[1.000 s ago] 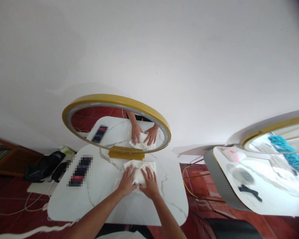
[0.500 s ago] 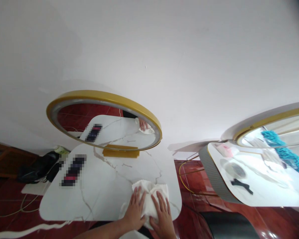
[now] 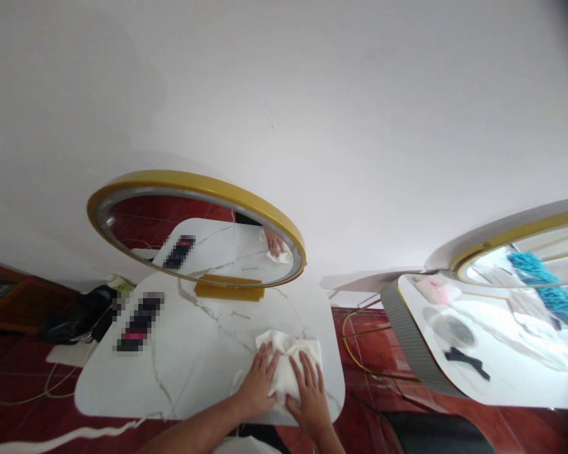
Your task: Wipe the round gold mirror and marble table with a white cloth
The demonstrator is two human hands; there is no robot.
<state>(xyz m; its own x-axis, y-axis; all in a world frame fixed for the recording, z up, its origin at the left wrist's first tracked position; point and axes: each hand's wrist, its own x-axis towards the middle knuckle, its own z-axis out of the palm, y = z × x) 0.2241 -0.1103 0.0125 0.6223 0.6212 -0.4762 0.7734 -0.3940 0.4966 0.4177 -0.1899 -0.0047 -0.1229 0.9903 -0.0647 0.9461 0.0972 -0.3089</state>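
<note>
A white cloth [image 3: 284, 378], bunched and folded, lies on the near right part of a white marble-patterned table [image 3: 203, 378]. My left hand [image 3: 258, 386] rests flat on the cloth's left side, fingers stretched forward. On its right side my right hand [image 3: 309, 392] lies with fingers spread, pressing the cloth to the tabletop. Both thumbs point inward over the fabric. The hands and cloth also appear in the round gold-framed mirror [image 3: 203, 183], which stands at the back of the table on a gold base [image 3: 230, 290].
A pixelated dark object [image 3: 139, 321] lies at the table's left. To the right stands a second table [image 3: 515, 384] with another mirror [image 3: 549, 221], a pink-and-white packet [image 3: 438, 289] and a black strip [image 3: 467, 364]. A black seat [image 3: 440, 435] is below. Cables run along the left floor.
Both hands have slid the cloth a little forward, toward the mirror. The fingers stay flat on it. The view has shifted slightly.
</note>
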